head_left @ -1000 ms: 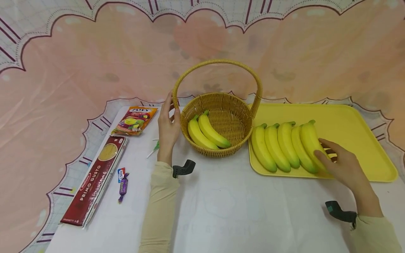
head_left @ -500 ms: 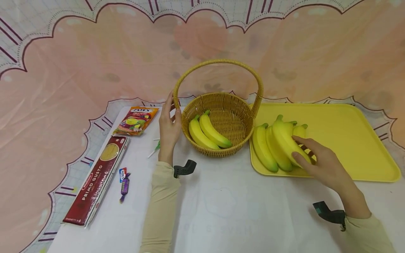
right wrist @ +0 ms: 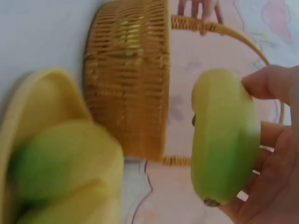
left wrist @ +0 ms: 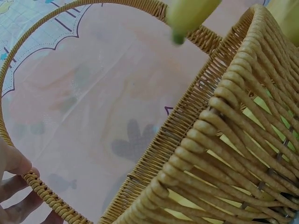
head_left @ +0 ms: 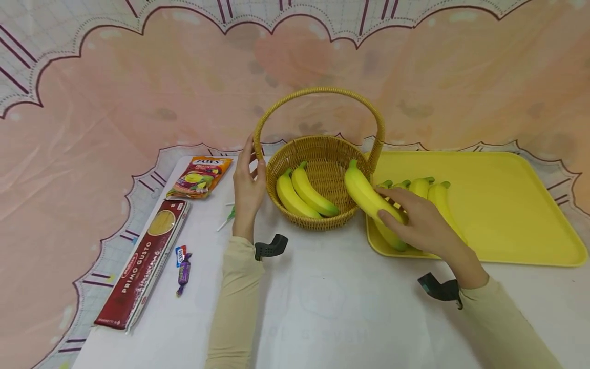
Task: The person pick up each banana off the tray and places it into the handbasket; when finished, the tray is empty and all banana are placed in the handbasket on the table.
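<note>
My right hand (head_left: 417,218) grips a yellow banana (head_left: 366,192) between thumb and fingers; its stem end is over the right rim of the wicker basket (head_left: 318,223). In the right wrist view this banana (right wrist: 224,135) shows its green tip. My left hand (head_left: 249,187) holds the left foot of the basket's handle (head_left: 318,90), thumb on one side and fingers on the other in the left wrist view. Two bananas (head_left: 306,197) lie side by side inside the basket. Several more bananas (head_left: 440,200) rest on the yellow tray (head_left: 507,205), partly hidden by my right hand.
Left of the basket lie an orange candy bag (head_left: 200,177), a long red spaghetti pack (head_left: 143,264), a purple wrapped candy (head_left: 183,274) and a lollipop (head_left: 228,218). The tray's left edge is close against the basket. A patterned cloth (head_left: 295,56) hangs behind.
My right hand has lifted the rightmost banana off the tray and carried it left, over the other bananas, to the basket rim. My left hand stays at the handle.
</note>
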Demonstrator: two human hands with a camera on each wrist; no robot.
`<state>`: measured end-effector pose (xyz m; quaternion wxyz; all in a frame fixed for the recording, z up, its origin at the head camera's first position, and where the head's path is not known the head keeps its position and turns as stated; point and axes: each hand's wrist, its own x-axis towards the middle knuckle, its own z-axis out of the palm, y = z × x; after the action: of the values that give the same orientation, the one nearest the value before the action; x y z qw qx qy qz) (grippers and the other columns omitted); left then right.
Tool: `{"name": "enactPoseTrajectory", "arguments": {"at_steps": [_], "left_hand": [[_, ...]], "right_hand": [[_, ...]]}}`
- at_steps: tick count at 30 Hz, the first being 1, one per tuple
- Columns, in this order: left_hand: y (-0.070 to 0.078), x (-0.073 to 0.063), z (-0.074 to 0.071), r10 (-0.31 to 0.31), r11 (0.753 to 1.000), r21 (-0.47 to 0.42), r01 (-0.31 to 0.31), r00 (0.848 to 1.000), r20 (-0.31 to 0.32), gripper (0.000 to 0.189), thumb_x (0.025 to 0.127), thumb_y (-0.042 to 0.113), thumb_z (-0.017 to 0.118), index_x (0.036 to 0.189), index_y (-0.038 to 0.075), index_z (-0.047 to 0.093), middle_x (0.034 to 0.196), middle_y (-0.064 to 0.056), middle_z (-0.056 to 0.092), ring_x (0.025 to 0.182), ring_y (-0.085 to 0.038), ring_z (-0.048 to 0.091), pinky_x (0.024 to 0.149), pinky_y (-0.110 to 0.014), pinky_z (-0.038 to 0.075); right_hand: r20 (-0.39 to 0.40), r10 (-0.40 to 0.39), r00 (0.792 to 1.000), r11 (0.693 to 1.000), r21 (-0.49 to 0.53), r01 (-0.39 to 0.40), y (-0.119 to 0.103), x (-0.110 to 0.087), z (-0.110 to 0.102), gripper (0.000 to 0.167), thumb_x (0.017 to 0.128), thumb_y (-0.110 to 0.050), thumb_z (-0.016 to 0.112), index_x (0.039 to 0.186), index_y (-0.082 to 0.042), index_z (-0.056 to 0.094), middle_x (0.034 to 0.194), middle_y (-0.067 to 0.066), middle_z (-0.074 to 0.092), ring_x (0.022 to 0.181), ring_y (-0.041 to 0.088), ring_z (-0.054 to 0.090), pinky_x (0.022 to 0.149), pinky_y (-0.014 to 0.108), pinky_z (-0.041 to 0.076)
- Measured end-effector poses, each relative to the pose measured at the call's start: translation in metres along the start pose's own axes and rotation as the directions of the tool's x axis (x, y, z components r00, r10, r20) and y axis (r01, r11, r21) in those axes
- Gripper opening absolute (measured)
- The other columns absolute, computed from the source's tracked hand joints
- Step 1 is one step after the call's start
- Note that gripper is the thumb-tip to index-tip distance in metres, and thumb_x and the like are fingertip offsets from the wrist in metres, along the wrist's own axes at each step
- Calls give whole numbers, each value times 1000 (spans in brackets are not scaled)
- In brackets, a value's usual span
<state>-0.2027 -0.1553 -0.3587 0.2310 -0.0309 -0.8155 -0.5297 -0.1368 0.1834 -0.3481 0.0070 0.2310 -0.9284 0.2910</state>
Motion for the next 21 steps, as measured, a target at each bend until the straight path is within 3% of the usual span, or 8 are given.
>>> {"name": "enactPoseTrajectory", "arguments": {"at_steps": [4,11,15,21], "left_hand": [[-1,0,0,-8,1000,-8,9,1000,3,55,97,9,46,148,26,32,136,-8,48,124,-23,49,97,-44,50],[36,-11,-7,-32,999,-34,33,999,19,53,96,2,44,147,11,33,139,-17,45,125,-32,47,99,-48,47],[37,-10,-7,-27,999,-32,28,999,17,54,96,1,44,147,10,33,138,-18,45,124,-32,48,98,-48,48],[38,-11,-6,-25,999,-22,25,1000,16,53,96,1,44,147,8,33,136,-19,46,124,-31,48,98,-46,49]], "right_hand": [[20,18,1000,1000,23,-19,-7,27,8,52,95,-39,51,141,-16,45,123,9,59,103,24,57,82,42,48],[25,15,1000,999,33,-16,-17,71,17,55,93,-39,54,141,-13,45,127,9,59,110,27,57,90,44,48],[47,22,999,1000,16,-23,-21,93,23,55,92,-39,55,140,-12,46,131,10,57,112,28,57,91,46,48],[95,40,995,999,-28,-37,-23,118,38,53,92,-36,55,137,-8,49,122,12,62,105,27,61,85,44,51]]}}
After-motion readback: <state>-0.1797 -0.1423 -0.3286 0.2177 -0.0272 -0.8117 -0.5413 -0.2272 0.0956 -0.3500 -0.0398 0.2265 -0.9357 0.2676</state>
